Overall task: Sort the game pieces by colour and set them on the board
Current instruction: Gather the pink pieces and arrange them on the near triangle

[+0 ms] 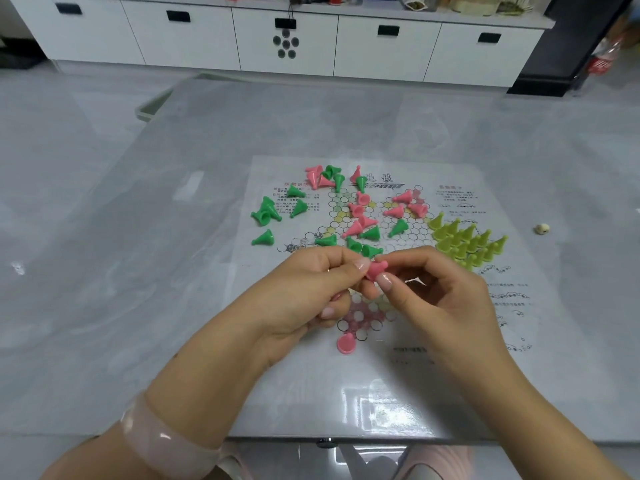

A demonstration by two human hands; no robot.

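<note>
My left hand (311, 289): fingers curled, thumb and forefinger pinching one side of a pink piece (374, 271). My right hand (440, 289): thumb and forefinger pinching the other side of the same piece; remaining fingers loosely bent. The piece is held between both hands above the near half of the board (408, 358).

Pale pink bangle (162, 441): on my left wrist.

Single pink piece (345, 342): lying on the board at its near point, just below my hands, beside the pink-tinted circles.

Yellow-green pieces (465, 242): standing upright in a tight triangular group on the board's right point, just beyond my right hand.

Loose pink pieces (360, 209): lying on their sides across the middle and far part of the board, mixed with green ones.

Loose green pieces (370, 251): several tipped over just beyond my fingertips, more scattered toward the far edge.

Green cluster (266, 213): a handful lying at the board's left edge, partly on the desk (138, 271).

Board: a printed paper sheet with circles and text blocks, flat on the glossy grey desk.

Small pale bead-like object (542, 229): on the desk, well to the right of the board.

White cabinets (284, 39): along the far wall. Cola bottle (601, 62): standing on the floor at far right.
</note>
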